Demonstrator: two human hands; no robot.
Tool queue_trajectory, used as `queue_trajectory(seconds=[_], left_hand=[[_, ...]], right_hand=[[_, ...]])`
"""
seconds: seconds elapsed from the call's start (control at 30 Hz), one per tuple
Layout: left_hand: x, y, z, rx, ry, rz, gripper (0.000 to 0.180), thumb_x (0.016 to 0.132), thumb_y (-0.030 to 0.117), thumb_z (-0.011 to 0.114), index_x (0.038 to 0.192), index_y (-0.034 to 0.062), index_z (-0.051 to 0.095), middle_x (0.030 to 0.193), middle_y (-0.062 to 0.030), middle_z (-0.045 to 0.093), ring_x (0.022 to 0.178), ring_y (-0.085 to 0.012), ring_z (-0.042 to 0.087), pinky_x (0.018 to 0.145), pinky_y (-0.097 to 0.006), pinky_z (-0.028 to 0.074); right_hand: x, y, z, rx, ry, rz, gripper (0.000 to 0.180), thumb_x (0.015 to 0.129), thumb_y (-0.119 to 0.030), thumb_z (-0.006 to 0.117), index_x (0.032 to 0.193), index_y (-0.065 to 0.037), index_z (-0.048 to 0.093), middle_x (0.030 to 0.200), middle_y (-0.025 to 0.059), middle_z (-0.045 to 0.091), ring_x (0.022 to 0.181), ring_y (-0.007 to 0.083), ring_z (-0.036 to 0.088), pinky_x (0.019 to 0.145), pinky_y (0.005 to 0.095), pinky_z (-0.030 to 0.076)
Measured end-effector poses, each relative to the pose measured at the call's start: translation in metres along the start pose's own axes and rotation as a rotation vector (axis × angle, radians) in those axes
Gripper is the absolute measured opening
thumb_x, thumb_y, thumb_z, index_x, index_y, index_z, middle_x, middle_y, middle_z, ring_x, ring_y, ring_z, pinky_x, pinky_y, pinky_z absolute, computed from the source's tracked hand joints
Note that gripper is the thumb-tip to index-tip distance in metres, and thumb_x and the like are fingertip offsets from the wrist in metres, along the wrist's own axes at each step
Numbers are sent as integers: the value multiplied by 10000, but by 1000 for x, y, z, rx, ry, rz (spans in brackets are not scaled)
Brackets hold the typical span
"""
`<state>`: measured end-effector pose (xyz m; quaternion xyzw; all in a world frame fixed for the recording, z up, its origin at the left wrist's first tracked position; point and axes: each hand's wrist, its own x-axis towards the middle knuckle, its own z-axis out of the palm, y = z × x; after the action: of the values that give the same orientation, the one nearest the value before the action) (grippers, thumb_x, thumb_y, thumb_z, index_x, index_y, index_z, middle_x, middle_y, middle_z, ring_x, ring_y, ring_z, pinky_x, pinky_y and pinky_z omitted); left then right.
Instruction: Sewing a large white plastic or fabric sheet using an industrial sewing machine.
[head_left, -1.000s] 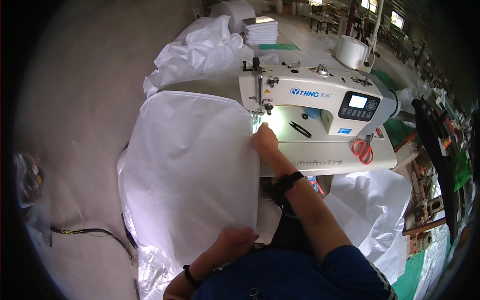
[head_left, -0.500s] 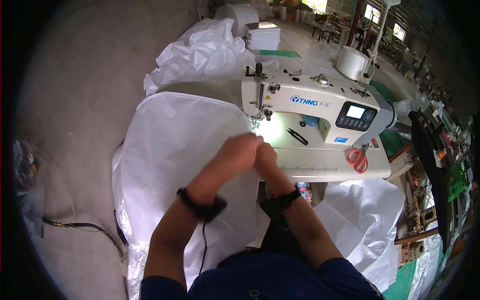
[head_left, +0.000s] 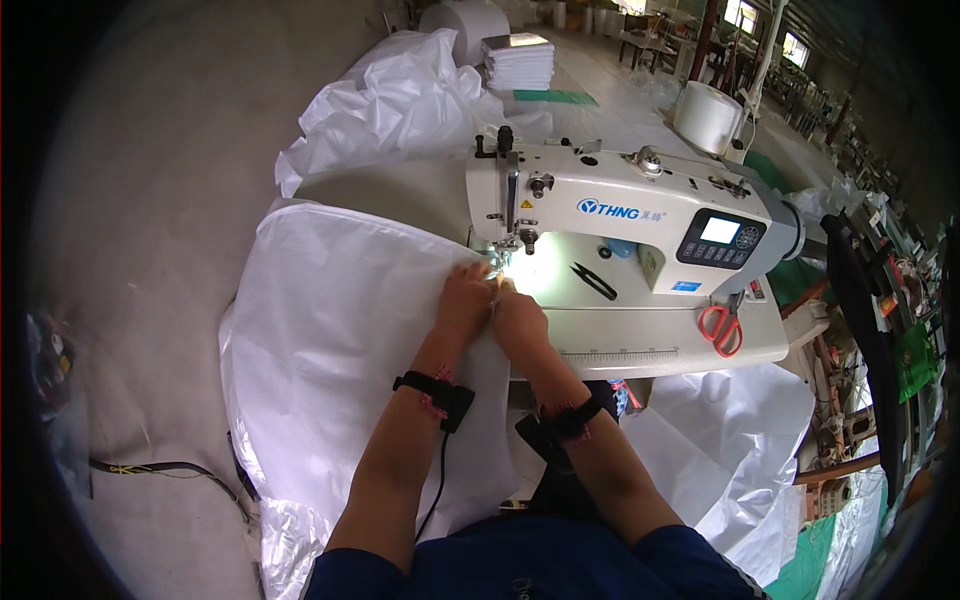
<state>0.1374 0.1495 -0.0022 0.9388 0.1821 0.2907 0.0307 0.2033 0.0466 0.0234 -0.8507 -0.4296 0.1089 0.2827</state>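
Since the earlier frame, the left hand [head_left: 466, 300] has come up from the person's lap to join the right hand [head_left: 520, 318], and both now sit side by side at the needle of the sewing machine [head_left: 620, 215].

Both hands press down on the edge of a large white woven sheet [head_left: 340, 330]. The fingers are curled closed over the fabric edge, pinching it flat just in front of the lit needle area. The sheet lies mostly to the left of the machine, draped off the bench [head_left: 660, 345] and down toward the concrete floor.

The work looks to be at an early stage: the edge is only now at the needle, and no finished seam can be made out along the sheet.

The sheet is smooth, slightly glossy and stiff, holding broad folds. The machine is cream-coloured, boxy, with a small control panel. Black thread snips [head_left: 594, 281] and red-handled scissors [head_left: 720, 330] lie on the bench. More crumpled white fabric [head_left: 400, 100] is heaped behind. Black wrist straps circle both forearms.
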Motion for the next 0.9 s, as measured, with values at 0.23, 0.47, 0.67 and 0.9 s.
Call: queue_trajectory(seconds=[0.23,0.47,0.67,0.9], left_hand=[[-5,-9,1,-244,25,-101,216,782,114,548,964,84,661,1031,-92,594,966,-296,528,860,-367,433],[2,9,-9,-146,-9,-41,232,798,140,532,975,59,657,1059,-106,599,1007,-293,524,883,-375,426],[0,-12,-9,-155,-59,33,223,812,147,515,948,37,653,1116,-156,571,1041,-314,514,876,-396,420],[-74,88,-99,-203,-413,-386,263,831,276,551,841,18,602,730,-174,624,681,-390,592,612,-424,464]], right_hand=[[2,-7,0,-213,-36,-96,236,842,-131,440,947,2,605,789,182,648,738,321,647,655,425,512],[4,-7,-1,-282,-18,-121,217,836,-120,440,833,-4,624,795,169,653,740,309,652,629,395,517],[-5,-11,4,-157,-19,-100,194,807,-130,488,887,1,607,812,178,651,760,320,647,645,412,513],[-137,31,6,431,-224,-95,303,824,-179,516,1040,31,485,851,202,642,786,340,635,692,411,495]])
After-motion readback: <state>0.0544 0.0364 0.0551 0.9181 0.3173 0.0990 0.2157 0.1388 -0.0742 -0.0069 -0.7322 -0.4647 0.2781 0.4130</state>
